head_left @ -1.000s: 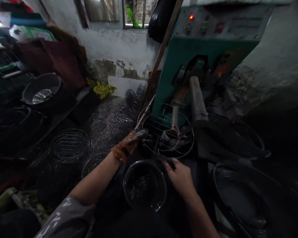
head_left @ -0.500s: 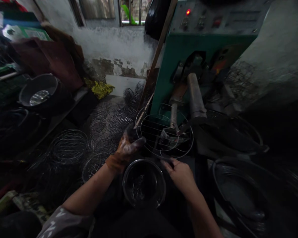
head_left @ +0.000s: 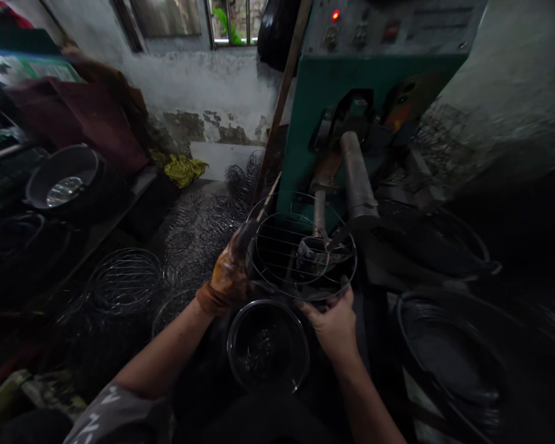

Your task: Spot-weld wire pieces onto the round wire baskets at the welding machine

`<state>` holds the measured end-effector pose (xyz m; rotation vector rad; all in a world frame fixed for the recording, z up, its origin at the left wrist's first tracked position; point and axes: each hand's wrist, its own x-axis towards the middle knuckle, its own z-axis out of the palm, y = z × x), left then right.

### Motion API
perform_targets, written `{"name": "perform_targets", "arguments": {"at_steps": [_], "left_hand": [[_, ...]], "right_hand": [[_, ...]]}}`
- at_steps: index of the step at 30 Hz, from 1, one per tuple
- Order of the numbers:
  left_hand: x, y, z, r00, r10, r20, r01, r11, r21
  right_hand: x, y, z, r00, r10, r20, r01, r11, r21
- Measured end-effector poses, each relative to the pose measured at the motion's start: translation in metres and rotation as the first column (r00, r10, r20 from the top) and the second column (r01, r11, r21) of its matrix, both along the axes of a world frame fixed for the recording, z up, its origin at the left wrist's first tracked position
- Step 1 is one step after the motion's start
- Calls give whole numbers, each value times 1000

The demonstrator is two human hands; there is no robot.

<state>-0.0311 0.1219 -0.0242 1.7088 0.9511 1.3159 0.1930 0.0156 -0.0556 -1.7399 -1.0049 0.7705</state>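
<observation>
A round wire rack (head_left: 277,237) of rings and cross wires lies under the metal arm (head_left: 355,179) of a green machine (head_left: 365,80). My left hand (head_left: 230,271), in a worn orange glove, grips the rack's left rim. On the near rim my bare right hand (head_left: 335,320) has its fingers closed round the wire. Just below both hands sits a round steel bowl (head_left: 268,348) with small metal bits inside.
Several finished wire racks (head_left: 129,277) lie stacked on the floor at left, with tangled wire behind them. A grey pot (head_left: 62,176) stands on a ledge far left. Dark round pans (head_left: 448,345) sit at right. A wooden stick (head_left: 282,98) leans on the machine.
My left hand slid from the rack's near-left side up onto its left rim. My right hand rose from below the rack and closed on the near rim.
</observation>
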Motion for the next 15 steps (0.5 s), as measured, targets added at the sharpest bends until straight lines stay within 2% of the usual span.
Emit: {"name": "perform_targets", "arguments": {"at_steps": [4, 7, 9, 13, 15], "left_hand": [[-7, -2, -5, 985, 22, -173, 1, 991, 131], [-6, 0, -8, 989, 21, -145, -12, 998, 59], [-3, 2, -8, 986, 66, -156, -57, 996, 65], [1, -7, 3, 958, 159, -238, -111, 973, 204], [1, -16, 13, 961, 154, -230, -107, 972, 207]], "right_hand": [[3, 1, 0, 993, -70, 94, 75, 996, -54], [5, 1, -1, 985, -79, 150, 94, 991, -91], [5, 4, -2, 983, -75, 165, 92, 991, -98], [-1, 6, 0, 985, -56, 161, 75, 991, -114], [-7, 2, 5, 990, 9, 144, 12, 990, -139]]}}
